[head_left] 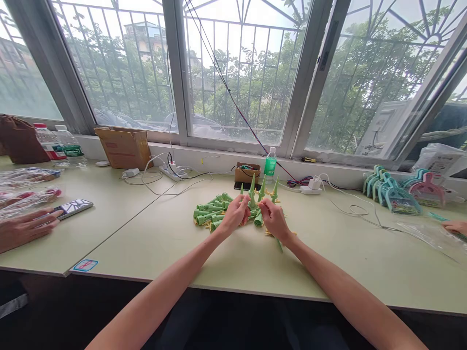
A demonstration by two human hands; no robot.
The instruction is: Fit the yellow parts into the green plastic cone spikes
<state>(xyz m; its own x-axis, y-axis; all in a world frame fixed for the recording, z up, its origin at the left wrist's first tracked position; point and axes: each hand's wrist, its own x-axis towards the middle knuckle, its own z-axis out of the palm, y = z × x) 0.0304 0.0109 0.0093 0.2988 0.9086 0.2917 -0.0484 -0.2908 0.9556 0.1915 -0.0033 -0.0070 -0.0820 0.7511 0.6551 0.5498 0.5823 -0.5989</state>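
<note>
My left hand (236,214) is closed, its fingers pinched around a pointed green plastic piece (252,201). Close beside it, my right hand (274,221) is curled into a pinch; whatever sits between its fingertips is too small or hidden to make out. Several green tube-like plastic pieces (207,214) lie in a pile left of my hands. Behind my hands, pointed green pieces (261,188) stand upright. Small yellow pieces (270,233) are scattered around and under my hands. Another narrow green piece (279,246) shows below my right wrist.
Behind the pile stand a small cardboard box (248,172) and a green-labelled bottle (270,164). Cables and a power strip (173,170) run along the window. At left, another person's hand (29,226) touches a phone (75,208). Teal and pink dustpan-like items (401,194) stand right.
</note>
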